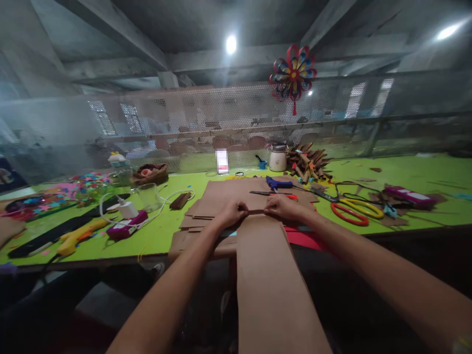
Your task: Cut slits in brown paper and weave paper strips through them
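Note:
A long strip of brown kraft paper (271, 280) runs from the table toward me and hangs past the front edge. Its far end is pinched at the left corner by my left hand (233, 212) and at the right corner by my right hand (282, 206). That end looks narrowly folded over between the fingers. Beneath it lie stacked brown paper sheets (217, 194). Just beyond my right hand rest a blue glue gun (278, 183) and a thin dark pointed tool (260, 192). A red sheet (304, 239) shows under my right forearm.
Scissors with red and yellow handles (356, 211) and a purple power strip (409, 195) lie right. Rolled paper pieces (309, 164) are heaped behind, near a white jar (278, 158). At left are a yellow glue gun (77, 237), another power strip (127, 226) and a person's hand (10, 230).

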{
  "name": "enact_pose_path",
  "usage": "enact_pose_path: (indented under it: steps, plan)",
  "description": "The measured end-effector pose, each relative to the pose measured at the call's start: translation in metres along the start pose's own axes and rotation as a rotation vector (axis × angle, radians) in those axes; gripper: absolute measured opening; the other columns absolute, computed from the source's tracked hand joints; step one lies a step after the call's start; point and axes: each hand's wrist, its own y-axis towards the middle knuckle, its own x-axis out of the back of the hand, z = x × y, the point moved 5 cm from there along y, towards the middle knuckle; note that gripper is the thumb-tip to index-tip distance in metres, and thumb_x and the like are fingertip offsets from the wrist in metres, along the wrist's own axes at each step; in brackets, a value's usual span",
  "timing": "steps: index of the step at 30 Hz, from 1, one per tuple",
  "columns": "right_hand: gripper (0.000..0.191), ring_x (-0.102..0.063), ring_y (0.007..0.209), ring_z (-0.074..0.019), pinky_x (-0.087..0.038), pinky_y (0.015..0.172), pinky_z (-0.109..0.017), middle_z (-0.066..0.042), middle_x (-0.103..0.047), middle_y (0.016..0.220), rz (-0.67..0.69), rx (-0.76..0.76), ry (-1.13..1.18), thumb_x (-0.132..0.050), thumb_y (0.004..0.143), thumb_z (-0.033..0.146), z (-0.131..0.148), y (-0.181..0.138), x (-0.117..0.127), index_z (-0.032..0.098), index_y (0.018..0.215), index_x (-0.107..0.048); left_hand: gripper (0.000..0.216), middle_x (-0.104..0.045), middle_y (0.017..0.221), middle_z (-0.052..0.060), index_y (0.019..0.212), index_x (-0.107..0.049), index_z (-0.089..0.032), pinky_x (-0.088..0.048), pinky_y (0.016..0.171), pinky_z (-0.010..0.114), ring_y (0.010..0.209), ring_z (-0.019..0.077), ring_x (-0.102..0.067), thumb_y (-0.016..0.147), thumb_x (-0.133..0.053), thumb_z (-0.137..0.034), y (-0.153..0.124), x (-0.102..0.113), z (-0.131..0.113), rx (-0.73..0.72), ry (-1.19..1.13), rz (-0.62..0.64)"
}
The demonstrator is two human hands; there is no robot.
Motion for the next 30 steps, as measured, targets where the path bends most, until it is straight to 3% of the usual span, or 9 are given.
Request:
enact_pose_path:
  steps: [9,15,22,26,30]
  plan:
    - [0.02,-0.059,0.072,-0.0132,-0.042,0.066,-0.021,-0.006,-0.068,0.081,-0.085,0.061,-0.042,-0.051,0.086,0.017,0.001,-0.003,-0.005,0.014,0.088,-0.071,0.012,-0.063,0.069,0.002,0.076,-0.07,-0.012,-0.041,0.061,0.02,0.064,0.011,-0.054,0.073,-0.059,-0.011,0.0,0.002,-0.002,-0.074,0.14,0.023]
    - [0.016,-0.058,0.074,-0.0137,-0.039,0.066,-0.021,-0.005,-0.067,0.08,-0.014,0.09,-0.182,-0.052,0.083,0.012,0.012,-0.002,0.002,0.015,0.082,-0.067,0.013,-0.06,0.069,0.002,0.073,-0.069,-0.013,-0.04,0.059,0.019,0.063,0.0107,-0.052,0.074,-0.056,-0.012,0.001,0.006,-0.009,-0.117,0.272,0.074]
    - [0.017,-0.056,0.069,-0.0169,-0.036,0.061,-0.025,-0.009,-0.064,0.08,0.09,0.094,-0.354,-0.05,0.086,0.021,0.029,-0.006,0.009,0.014,0.078,-0.063,0.022,-0.058,0.075,0.005,0.074,-0.067,-0.014,-0.036,0.059,0.024,0.06,0.0121,-0.047,0.08,-0.046,-0.017,-0.003,0.005,-0.017,-0.183,0.448,0.092]
    - [0.015,-0.056,0.08,-0.0191,-0.039,0.07,-0.027,-0.011,-0.063,0.091,0.073,0.156,-0.494,-0.046,0.087,0.017,0.04,-0.01,0.005,0.014,0.085,-0.061,0.022,-0.056,0.075,0.007,0.072,-0.064,-0.013,-0.037,0.065,0.028,0.065,0.0157,-0.046,0.081,-0.045,-0.018,-0.009,0.001,-0.024,-0.212,0.534,0.088]
    - [0.016,-0.054,0.079,-0.0194,-0.04,0.071,-0.03,-0.011,-0.062,0.089,0.025,0.171,-0.6,-0.044,0.087,0.015,0.039,-0.015,0.001,0.013,0.087,-0.06,0.023,-0.057,0.082,0.011,0.076,-0.064,-0.012,-0.038,0.072,0.032,0.074,0.0194,-0.048,0.083,-0.042,-0.017,-0.014,-0.001,-0.033,-0.233,0.58,0.086]
